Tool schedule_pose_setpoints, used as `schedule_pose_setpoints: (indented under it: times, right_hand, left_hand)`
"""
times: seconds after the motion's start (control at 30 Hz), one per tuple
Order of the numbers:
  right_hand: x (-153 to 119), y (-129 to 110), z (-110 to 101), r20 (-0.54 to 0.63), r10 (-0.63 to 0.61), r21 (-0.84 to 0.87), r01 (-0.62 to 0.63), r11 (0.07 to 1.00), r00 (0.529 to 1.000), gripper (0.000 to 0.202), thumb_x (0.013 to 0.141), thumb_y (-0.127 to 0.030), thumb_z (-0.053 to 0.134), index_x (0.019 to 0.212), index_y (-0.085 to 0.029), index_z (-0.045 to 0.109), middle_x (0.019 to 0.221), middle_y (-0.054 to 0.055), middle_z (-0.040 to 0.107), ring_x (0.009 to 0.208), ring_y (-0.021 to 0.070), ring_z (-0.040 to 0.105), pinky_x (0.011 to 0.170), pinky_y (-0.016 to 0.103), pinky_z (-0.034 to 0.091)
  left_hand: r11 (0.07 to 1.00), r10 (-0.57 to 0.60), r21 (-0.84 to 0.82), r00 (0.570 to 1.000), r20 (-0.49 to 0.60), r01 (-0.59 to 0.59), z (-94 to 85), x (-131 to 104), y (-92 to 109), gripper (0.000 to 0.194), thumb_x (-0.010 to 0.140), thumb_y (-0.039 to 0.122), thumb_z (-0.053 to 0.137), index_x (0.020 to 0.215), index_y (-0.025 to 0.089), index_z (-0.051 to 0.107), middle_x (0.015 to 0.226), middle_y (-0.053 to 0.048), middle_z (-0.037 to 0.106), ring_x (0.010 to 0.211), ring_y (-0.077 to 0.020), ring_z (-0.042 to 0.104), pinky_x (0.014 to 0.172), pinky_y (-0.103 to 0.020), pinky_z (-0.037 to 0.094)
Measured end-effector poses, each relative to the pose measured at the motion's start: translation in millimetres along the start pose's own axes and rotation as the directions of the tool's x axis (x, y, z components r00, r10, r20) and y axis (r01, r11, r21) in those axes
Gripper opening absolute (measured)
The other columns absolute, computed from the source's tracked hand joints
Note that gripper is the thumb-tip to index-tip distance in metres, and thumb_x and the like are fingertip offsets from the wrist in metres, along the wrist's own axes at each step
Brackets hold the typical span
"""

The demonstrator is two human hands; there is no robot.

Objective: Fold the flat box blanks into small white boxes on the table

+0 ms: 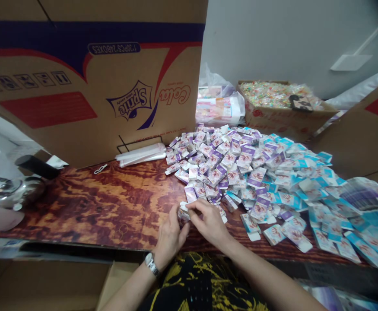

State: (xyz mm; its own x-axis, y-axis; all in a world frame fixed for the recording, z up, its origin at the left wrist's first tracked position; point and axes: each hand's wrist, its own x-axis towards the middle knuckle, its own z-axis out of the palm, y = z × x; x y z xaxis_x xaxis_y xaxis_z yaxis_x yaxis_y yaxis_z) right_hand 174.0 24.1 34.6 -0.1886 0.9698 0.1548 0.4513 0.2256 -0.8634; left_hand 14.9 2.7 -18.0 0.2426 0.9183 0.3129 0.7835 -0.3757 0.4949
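Observation:
Between my two hands, near the table's front edge, is a small printed carton (184, 214) with its white end flap upward. My left hand (170, 235) wraps round its left side, a watch (151, 263) on that wrist. The fingers of my right hand (208, 220) pinch the carton's top right edge. Just beyond my hands spreads a big heap of like cartons, purple-and-white ones (214, 162) on the left and blue-and-white ones (289, 198) on the right. Several of them show open flaps.
A large upside-down cardboard box (78, 86) stands at the back left. Wrapped candies fill a box (282, 114) behind the heap. Clear plastic sleeves (141, 155) lie on the wooden table (111, 198). A metal kettle (20, 192) stands far left. Flat unfolded cartons (366, 192) lie right.

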Motion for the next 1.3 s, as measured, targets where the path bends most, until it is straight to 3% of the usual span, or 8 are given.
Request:
schedule_pose_setpoints:
  times: [0.27,0.47,0.57,0.67,0.8,0.93,1.17,1.3]
  right_hand:
    - [-12.8,-3.4,11.6,0.022,-0.164,0.005,0.164,0.986,0.986,0.022,0.084,-0.015,0.049,0.098,-0.020,0.065,0.100,0.009,0.060,0.095,0.0200,0.056,0.086,0.035,0.046]
    - [6.0,13.5,-15.3,-0.091,0.083,0.350,-0.046,0.936,0.992,0.019,0.083,-0.034,0.055,0.097,-0.022,0.061,0.087,0.004,0.065,0.080,0.0180,0.060,0.074,0.033,0.050]
    - [23.7,23.2,-43.9,-0.316,0.284,0.568,-0.059,0.821,0.905,0.041,0.090,-0.052,0.035,0.118,-0.023,0.046,0.101,0.005,0.062,0.083,0.0158,0.061,0.075,0.035,0.051]
    - [25.5,30.7,-47.6,-0.309,0.433,0.693,-0.111,0.712,0.847,0.051,0.085,-0.060,0.040,0.120,-0.024,0.046,0.097,0.006,0.063,0.078,0.0169,0.061,0.070,0.034,0.051]
    - [3.1,43.0,-4.7,0.051,0.187,0.047,-0.190,0.981,0.981,0.039,0.072,-0.038,0.068,0.107,-0.021,0.062,0.092,0.007,0.062,0.085,0.0229,0.058,0.077,0.036,0.046]
    - [-12.5,51.9,32.4,0.208,0.153,-0.557,-0.012,0.830,0.966,0.036,0.076,-0.030,0.064,0.111,-0.022,0.060,0.104,0.010,0.057,0.098,0.0257,0.050,0.080,0.034,0.044]
    - [-5.8,39.6,34.6,-0.035,0.029,-0.215,-0.036,0.976,0.999,0.009,0.083,-0.020,0.055,0.080,-0.018,0.064,0.097,0.007,0.054,0.094,0.0195,0.053,0.083,0.032,0.044]
    - [-2.7,27.5,23.7,0.022,0.001,0.029,-0.001,1.000,1.000,0.011,0.085,-0.026,0.054,0.085,-0.020,0.064,0.096,0.005,0.057,0.094,0.0178,0.056,0.083,0.030,0.045]
  left_hand:
    - [0.997,0.069,0.015,0.997,0.030,-0.070,8.7,-3.4,-4.8,0.063,0.086,0.017,0.043,0.142,0.011,0.015,0.126,-0.019,0.053,0.110,-0.0234,0.058,0.085,-0.033,0.052]
    - [0.996,0.094,0.003,0.992,0.082,-0.094,-12.1,9.3,5.2,0.073,0.087,0.033,0.049,0.144,0.012,0.008,0.135,-0.020,0.044,0.121,-0.0260,0.048,0.096,-0.038,0.045]
    - [1.000,0.003,0.019,0.999,0.053,-0.004,-17.9,10.0,0.8,0.072,0.086,0.042,0.051,0.142,0.013,0.017,0.130,-0.018,0.047,0.119,-0.0273,0.048,0.095,-0.040,0.044]
    - [0.993,-0.012,0.117,0.996,0.085,0.002,-7.2,1.4,-10.5,0.061,0.085,0.044,0.052,0.135,0.014,0.031,0.118,-0.015,0.054,0.108,-0.0279,0.052,0.089,-0.042,0.046]
    - [0.970,0.016,0.238,0.988,0.156,-0.053,15.5,-11.6,-23.0,0.060,0.082,0.045,0.054,0.128,0.009,0.040,0.111,-0.016,0.055,0.101,-0.0294,0.051,0.085,-0.044,0.045]
    - [0.955,-0.013,0.295,0.987,0.161,-0.035,24.6,-15.9,-26.6,0.056,0.084,0.042,0.051,0.127,0.008,0.041,0.107,-0.016,0.056,0.096,-0.0282,0.052,0.081,-0.043,0.046]
    - [0.978,0.004,0.206,0.995,0.097,-0.024,20.7,-12.3,-16.2,0.061,0.080,0.030,0.057,0.131,0.006,0.033,0.112,-0.019,0.055,0.101,-0.0291,0.052,0.084,-0.045,0.046]
    - [0.999,-0.027,0.019,0.999,0.026,0.027,9.5,-3.5,-7.3,0.047,0.080,0.020,0.054,0.125,0.013,0.040,0.109,-0.013,0.060,0.097,-0.0239,0.059,0.083,-0.037,0.049]
